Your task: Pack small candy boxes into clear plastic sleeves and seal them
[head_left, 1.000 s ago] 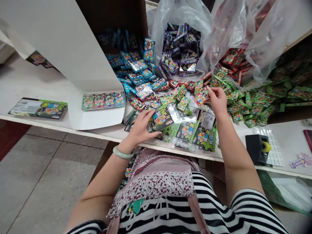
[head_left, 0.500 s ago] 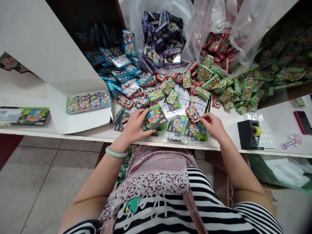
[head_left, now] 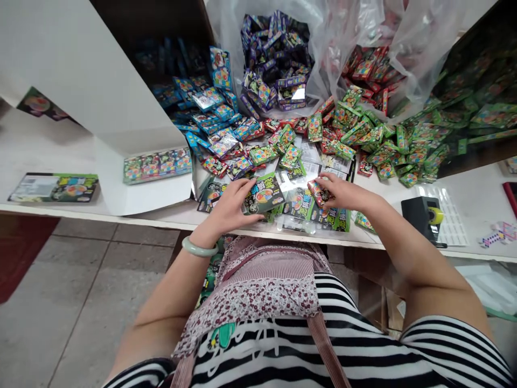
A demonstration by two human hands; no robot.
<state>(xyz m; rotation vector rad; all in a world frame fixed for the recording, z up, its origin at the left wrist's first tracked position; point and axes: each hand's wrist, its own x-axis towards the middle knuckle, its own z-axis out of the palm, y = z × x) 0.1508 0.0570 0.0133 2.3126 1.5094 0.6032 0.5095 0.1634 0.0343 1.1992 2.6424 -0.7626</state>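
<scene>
My left hand (head_left: 231, 209) holds the left end of a flat black-and-green printed box (head_left: 265, 194), thumb along the near edge and fingers at the far edge. My right hand (head_left: 340, 193) has its fingers bent over a small red packet (head_left: 317, 192), gripping it from the right. That packet is just above flat black-and-green printed packages (head_left: 298, 207) in clear plastic; whether it touches them I cannot tell. Under my right forearm, near the table edge, a small green packet (head_left: 364, 221) partly shows.
Blue packets (head_left: 220, 116) pile up at left. Clear bags hold purple packets (head_left: 262, 86) and red packets (head_left: 365, 67). Green packets (head_left: 416, 151) spread right, near a tape dispenser (head_left: 422, 215) and a label sheet (head_left: 448, 215). A white board (head_left: 141, 108) holds a row of packets (head_left: 157, 165).
My right hand has moved left and closed further over the red packet. A green packet now shows beneath my right forearm. My left hand keeps its hold; the view has shifted slightly.
</scene>
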